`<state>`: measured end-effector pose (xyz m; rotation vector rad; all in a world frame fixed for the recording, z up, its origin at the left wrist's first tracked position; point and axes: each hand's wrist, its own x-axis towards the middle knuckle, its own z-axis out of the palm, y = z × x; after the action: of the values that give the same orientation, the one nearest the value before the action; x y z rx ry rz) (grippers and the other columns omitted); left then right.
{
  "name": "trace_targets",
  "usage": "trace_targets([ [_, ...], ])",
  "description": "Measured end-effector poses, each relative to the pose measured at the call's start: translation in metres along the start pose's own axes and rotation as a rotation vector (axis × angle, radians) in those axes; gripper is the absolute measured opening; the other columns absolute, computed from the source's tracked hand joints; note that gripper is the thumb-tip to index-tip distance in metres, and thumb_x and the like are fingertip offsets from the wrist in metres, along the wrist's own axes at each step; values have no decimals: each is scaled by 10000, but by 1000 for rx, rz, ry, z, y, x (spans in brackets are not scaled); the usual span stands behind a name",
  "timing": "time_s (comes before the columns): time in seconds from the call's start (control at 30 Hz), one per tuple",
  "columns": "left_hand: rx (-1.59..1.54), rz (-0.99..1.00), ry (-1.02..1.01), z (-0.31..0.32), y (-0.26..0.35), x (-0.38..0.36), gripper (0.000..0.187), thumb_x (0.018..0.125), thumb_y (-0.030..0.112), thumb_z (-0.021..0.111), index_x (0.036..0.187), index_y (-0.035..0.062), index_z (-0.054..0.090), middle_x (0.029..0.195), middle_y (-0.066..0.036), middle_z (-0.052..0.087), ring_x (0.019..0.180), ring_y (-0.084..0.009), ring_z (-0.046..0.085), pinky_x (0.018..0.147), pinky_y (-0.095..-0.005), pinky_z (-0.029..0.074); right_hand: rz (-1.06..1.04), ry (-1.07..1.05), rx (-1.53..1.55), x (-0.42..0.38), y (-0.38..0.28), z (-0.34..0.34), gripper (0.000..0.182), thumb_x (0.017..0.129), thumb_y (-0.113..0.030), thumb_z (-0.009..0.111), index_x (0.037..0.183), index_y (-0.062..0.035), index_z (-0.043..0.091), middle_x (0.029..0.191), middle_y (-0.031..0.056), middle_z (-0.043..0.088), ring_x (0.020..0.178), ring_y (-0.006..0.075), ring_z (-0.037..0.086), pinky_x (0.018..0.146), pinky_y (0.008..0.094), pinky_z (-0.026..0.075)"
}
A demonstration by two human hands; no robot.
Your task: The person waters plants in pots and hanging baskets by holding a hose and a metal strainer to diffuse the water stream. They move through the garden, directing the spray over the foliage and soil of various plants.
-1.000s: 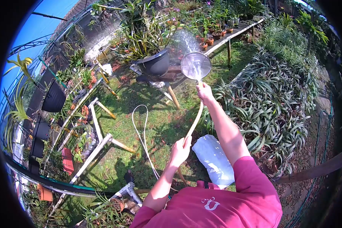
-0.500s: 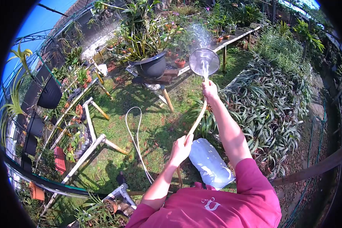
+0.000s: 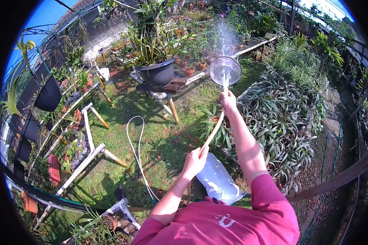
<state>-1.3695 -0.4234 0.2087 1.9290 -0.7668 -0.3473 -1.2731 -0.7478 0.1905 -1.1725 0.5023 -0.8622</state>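
Note:
My right hand (image 3: 228, 99) is out in front, fingers closed round the hose (image 3: 213, 133) close to its outlet. Just beyond it is a round mesh strainer (image 3: 217, 65) with a dark rim; whether its handle is also in my grip is hidden. Water (image 3: 226, 76) streams from the hose into the mesh and sprays out beyond it. Lower down, my left hand (image 3: 195, 162) is wrapped round the same hose. A thinner pale hose loop (image 3: 128, 128) lies on the grass to the left.
A large black pot (image 3: 158, 75) with a tall plant stands ahead on a wooden bench. Dense leafy plants (image 3: 274, 118) fill the right. A pale blue-white sheet-like object (image 3: 218, 177) lies below my arms. White poles (image 3: 86, 163) and hanging black pots (image 3: 48, 94) are at left.
The view has turned slightly, so the garden sits further left. My right hand and the strainer have shifted a little right and down in view. Both hands keep hold of the hose.

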Motion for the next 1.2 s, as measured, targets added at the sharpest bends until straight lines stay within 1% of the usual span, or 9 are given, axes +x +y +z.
trace_targets([
  [0.3, -6, 36, -41, 6, -6, 1, 419, 963, 368, 557, 775, -6, 582, 632, -228, 577, 601, -399, 619, 528, -442, 436, 55, 85, 59, -5, 11, -30, 151, 917, -102, 593, 1063, -87, 560, 672, -31, 493, 456, 70, 418, 402, 245, 346],
  [0.4, 24, 40, -64, 11, -12, 2, 402, 972, 348, 555, 787, -7, 590, 601, -167, 556, 531, -282, 570, 530, -389, 430, 47, 67, 26, -10, 7, -34, 93, 927, -102, 567, 1019, -106, 551, 672, -39, 473, 452, 61, 401, 389, 226, 336],
  [0.5, 20, 35, -78, 11, -11, 1, 405, 971, 347, 557, 775, -7, 576, 597, -173, 543, 524, -276, 556, 528, -389, 426, 53, 33, 18, -14, -2, -31, 91, 931, -99, 557, 1021, -109, 556, 677, -40, 468, 456, 57, 397, 385, 217, 328],
  [0.6, 19, 19, -80, 6, -8, 0, 446, 962, 395, 545, 766, -5, 568, 636, -235, 572, 632, -429, 614, 544, -464, 437, 74, -31, 13, -13, -4, -24, 105, 928, -91, 564, 1033, -97, 564, 678, -36, 477, 461, 57, 408, 386, 212, 330],
  [0.7, 14, 21, -45, -4, -11, -4, 438, 961, 390, 552, 773, -6, 570, 628, -231, 564, 610, -416, 608, 536, -449, 434, 82, -62, 8, -14, -3, -7, 89, 923, -95, 595, 995, -99, 542, 664, -37, 477, 451, 64, 410, 390, 227, 339],
  [0.8, 32, -22, 21, -15, -14, -10, 422, 968, 374, 553, 776, -1, 579, 601, -164, 548, 539, -256, 560, 536, -384, 425, 45, -94, -14, -17, -7, 20, 87, 928, -105, 591, 999, -98, 542, 659, -35, 478, 451, 68, 413, 396, 235, 339],
  [0.9, 29, -76, 55, -28, -8, -16, 440, 961, 392, 559, 771, -4, 582, 609, -157, 564, 555, -238, 571, 547, -383, 431, 37, -116, -39, -21, -10, 46, 80, 927, -105, 588, 992, -90, 543, 643, -38, 474, 456, 67, 416, 404, 239, 339],
  [1.0, 6, -99, 98, -47, 2, -32, 417, 956, 376, 567, 784, -4, 586, 606, -207, 553, 528, -327, 584, 513, -408, 420, 62, -148, -23, -34, -6, 63, 60, 927, -94, 577, 975, -84, 543, 641, -43, 473, 458, 63, 411, 405, 236, 335],
  [1.2, -37, -38, 216, -65, -13, -75, 394, 965, 343, 568, 787, -8, 592, 589, -187, 555, 502, -298, 573, 494, -400, 414, 29, -253, -10, -80, -25, 105, 50, 929, -97, 571, 974, -92, 549, 682, -37, 477, 480, 50, 408, 410, 212, 333],
])
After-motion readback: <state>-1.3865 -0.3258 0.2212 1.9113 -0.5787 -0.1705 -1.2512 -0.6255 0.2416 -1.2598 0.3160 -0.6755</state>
